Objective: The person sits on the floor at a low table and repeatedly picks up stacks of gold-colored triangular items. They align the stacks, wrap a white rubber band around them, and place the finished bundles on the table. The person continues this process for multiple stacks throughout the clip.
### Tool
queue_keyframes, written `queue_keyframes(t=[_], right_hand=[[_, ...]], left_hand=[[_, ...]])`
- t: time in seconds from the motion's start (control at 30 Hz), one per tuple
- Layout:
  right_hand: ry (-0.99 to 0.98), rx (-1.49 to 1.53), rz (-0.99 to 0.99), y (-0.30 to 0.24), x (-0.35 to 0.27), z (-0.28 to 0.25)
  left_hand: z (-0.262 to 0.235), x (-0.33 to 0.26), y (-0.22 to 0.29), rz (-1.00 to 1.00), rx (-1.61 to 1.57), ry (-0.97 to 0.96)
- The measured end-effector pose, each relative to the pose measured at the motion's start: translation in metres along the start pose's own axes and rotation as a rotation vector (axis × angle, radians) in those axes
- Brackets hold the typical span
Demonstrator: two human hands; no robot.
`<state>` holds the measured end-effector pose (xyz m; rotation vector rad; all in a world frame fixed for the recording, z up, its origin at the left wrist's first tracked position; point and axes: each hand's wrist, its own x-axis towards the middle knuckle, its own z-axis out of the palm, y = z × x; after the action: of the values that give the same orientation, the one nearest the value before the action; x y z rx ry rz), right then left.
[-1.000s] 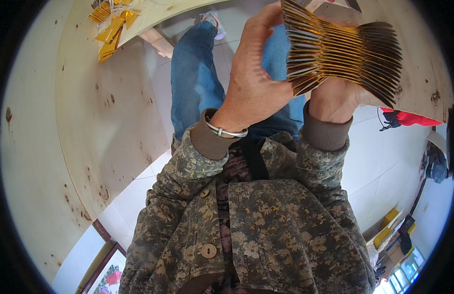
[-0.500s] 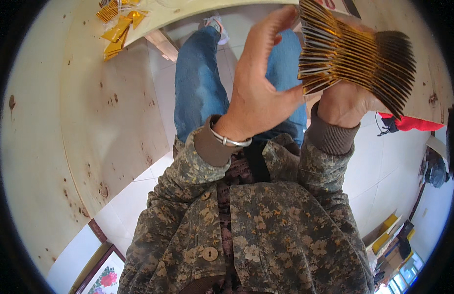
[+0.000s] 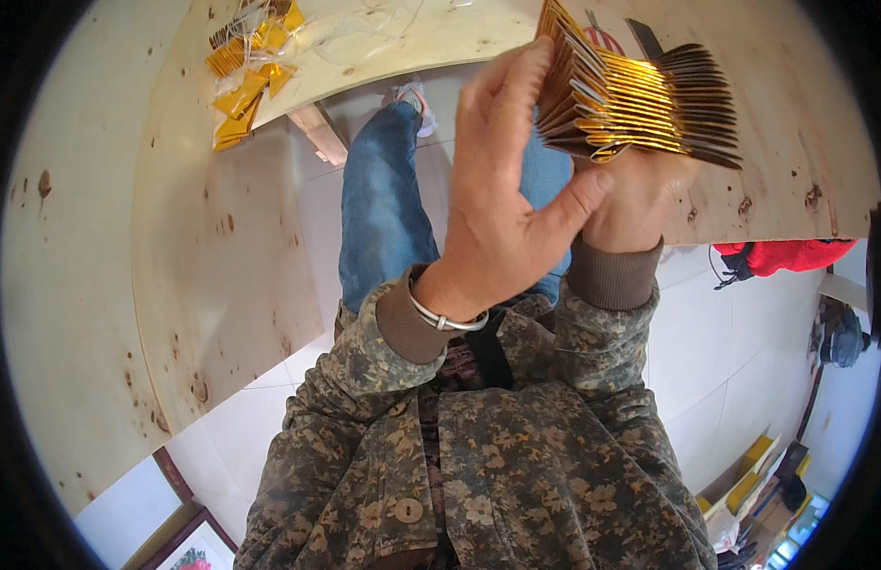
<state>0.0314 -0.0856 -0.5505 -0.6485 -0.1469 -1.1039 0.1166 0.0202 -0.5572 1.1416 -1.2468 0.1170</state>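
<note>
On my feed, the right hand (image 3: 638,198) holds the pleated gold bundle (image 3: 640,103) from below, near the top edge right of centre. Its fingers are hidden behind the folds, so I can't see how they close. The left hand (image 3: 502,199) is spread wide, thumb well apart from the fingers; fingertips meet the bundle's left side, though I can't tell whether they press. Its thumb tip overlaps the heel of the right hand in my view. The frame's upper edge clips the bundle's upper left corner.

The bundle is a stack of thin folded layers, bright gold and shiny at the narrow waist, flaring into darker, brownish fans at both ends. Its waist sits above the right palm, its left fan inside the left hand's curve.

Just behind it, a red-handled item (image 3: 604,40) is partly covered and hard to identify, beside a dark flat strip (image 3: 643,38). A jumble of gold pieces (image 3: 239,103) lies on the wooden tabletop (image 3: 79,285) at upper left. At right, a red and black item (image 3: 800,255) shows past the tabletop's edge.
</note>
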Motion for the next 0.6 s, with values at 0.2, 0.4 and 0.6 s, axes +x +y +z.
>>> queue_keyframes(t=[0.2, 0.4, 0.6], right_hand=[[0.003, 0.337, 0.181, -0.003, 0.003, 0.016], [-0.048, 0.240, 0.153, 0.008, -0.003, 0.021], [-0.068, 0.458, 0.202, 0.019, 0.003, 0.011]], left_hand=[[-0.005, 0.008, 0.005, 0.011, 0.024, 0.079], [-0.008, 0.001, 0.008, 0.033, 0.067, 0.101], [-0.009, -0.008, 0.006, 0.201, 0.280, 0.159]])
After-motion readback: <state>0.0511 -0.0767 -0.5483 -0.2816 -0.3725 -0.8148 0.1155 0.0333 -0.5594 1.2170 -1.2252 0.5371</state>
